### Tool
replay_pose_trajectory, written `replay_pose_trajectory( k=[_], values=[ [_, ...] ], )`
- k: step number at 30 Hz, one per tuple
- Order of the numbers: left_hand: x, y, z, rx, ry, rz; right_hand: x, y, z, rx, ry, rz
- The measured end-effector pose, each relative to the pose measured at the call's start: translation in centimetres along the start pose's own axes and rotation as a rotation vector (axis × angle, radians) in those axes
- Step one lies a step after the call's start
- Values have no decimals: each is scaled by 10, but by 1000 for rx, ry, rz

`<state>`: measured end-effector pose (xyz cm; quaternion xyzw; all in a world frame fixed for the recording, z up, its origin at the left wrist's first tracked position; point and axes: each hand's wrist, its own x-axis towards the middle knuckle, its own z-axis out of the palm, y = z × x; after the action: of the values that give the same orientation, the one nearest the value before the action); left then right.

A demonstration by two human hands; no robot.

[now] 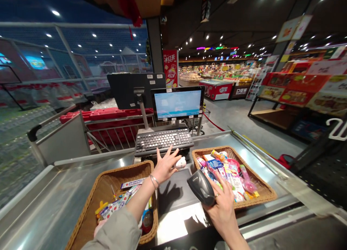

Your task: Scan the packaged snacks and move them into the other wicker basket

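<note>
My left hand [164, 167] is stretched over the near edge of a black keyboard [162, 139], some fingers spread towards the keys. A small white egg-shaped item [180, 163] with faint markings sits pinched between its thumb and forefinger. My right hand [221, 203] is wrapped round a black handheld barcode scanner [201, 187], whose head points up and left. Behind that hand, a right wicker basket [267, 192] holds many small colourful packaged goods [230, 170]. Under my left forearm stands a left wicker basket [93, 192] with wrapped sticks and small toys [116, 203], partly hidden by my sleeve.
A lit monitor [179, 103] rises behind the keyboard, beside a second screen [135, 89] seen from its back. Both baskets rest on a metal checkout counter [67, 172]. A dark flat plate [176, 186] lies between them. Stacked red boxes [295, 85] stand on shelving to the right.
</note>
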<state>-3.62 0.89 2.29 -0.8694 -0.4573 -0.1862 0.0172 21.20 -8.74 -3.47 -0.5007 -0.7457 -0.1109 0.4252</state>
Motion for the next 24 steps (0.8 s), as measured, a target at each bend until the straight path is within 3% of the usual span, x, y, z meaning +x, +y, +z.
replay_pose_trajectory(
  k=[24],
  values=[
    [44,35,19,-46,-51,159,-15,25,-25,-82,113,145]
  ],
)
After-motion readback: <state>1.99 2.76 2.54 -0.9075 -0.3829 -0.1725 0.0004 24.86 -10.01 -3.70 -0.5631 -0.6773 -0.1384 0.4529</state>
